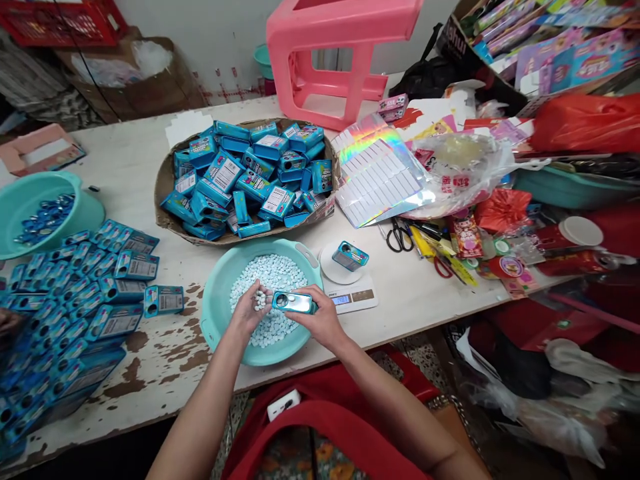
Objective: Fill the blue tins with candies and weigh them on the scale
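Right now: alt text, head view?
A person's left hand holds white pellets and right hand a blue container, over a turquoise basin of pellets. Similar containers fill a cardboard tray behind and stand in rows at left; a scale at right bears one.

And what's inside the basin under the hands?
The basin holds small pale pellets. The left hand and the blue tin in the right hand hide some; what lies under the pellets is covered.

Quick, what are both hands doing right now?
Left hand: cupped, holding some little white pieces over the bowl.
Right hand: closed on a small blue box.
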The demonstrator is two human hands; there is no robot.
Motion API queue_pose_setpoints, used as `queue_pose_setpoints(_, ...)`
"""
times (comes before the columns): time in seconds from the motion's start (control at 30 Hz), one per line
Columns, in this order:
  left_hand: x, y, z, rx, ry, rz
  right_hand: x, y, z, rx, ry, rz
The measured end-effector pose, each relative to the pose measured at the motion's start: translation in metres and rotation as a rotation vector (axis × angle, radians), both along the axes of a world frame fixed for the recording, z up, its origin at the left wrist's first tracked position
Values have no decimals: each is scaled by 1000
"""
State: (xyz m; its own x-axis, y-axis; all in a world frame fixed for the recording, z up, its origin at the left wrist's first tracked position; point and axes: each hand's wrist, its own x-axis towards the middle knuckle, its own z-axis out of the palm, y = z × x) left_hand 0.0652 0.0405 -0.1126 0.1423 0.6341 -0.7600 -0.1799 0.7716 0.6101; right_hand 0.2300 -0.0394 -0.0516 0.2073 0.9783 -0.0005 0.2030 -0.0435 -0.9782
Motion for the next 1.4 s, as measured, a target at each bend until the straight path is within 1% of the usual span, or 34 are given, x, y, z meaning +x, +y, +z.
queue_pose_setpoints(0.07,2,-4,2,31,64,-88,2,-2,3,1,-2,9)
queue_pose_setpoints(0.1,3,-4,5,59,97,-152,3,-2,6,1,-5,14)
queue_pose_setpoints(0.2,7,0,13,226,242,-420,6,-2,11,18,-38,10)
queue_pose_setpoints(0.27,8,4,17,334,345,-574,6,0,13,52,-121,31)
queue_pose_setpoints(0.3,8,7,18,352,361,-606,6,1,13,70,-186,59)
queue_pose_setpoints(0.33,8,8,19,346,350,-607,6,3,12,84,-260,97)
queue_pose_setpoints(0.37,7,10,19,322,325,-577,5,5,11,92,-330,135)
queue_pose_setpoints(0.4,5,11,18,286,289,-526,5,7,9,97,-384,167)
queue_pose_setpoints(0.43,3,11,17,241,232,-448,4,10,6,98,-412,187)
queue_pose_setpoints(0.47,1,11,16,194,154,-352,4,12,4,99,-411,193)
queue_pose_setpoints(0.53,-4,10,14,119,-32,-164,4,15,2,96,-324,184)
queue_pose_setpoints(0.6,-9,7,13,36,-166,-55,5,15,2,75,-179,154)
queue_pose_setpoints(0.7,-11,1,11,-83,-200,-30,9,9,9,17,-7,93)
queue_pose_setpoints(0.8,-10,-1,10,-81,-229,-69,16,-2,20,-22,86,26)
queue_pose_setpoints(0.9,0,4,11,-73,-210,-140,31,-16,31,-38,137,-64)
queue_pose_setpoints(0.97,13,11,19,-24,-168,-204,45,-27,37,-53,162,-117)
queue_pose_setpoints(1.03,35,21,35,78,-135,-317,62,-37,42,-74,185,-161)
queue_pose_setpoints(1.1,64,34,56,208,-111,-474,82,-48,45,-90,196,-220)
queue_pose_setpoints(1.17,99,47,76,366,-61,-640,101,-58,46,-107,183,-294)
queue_pose_setpoints(1.23,136,59,89,545,63,-800,120,-67,44,-127,157,-369)
queue_pose_setpoints(1.3,169,70,95,741,239,-952,137,-74,42,-150,141,-436)
queue_pose_setpoints(1.4,204,78,92,1026,490,-1143,157,-83,37,-181,130,-523)
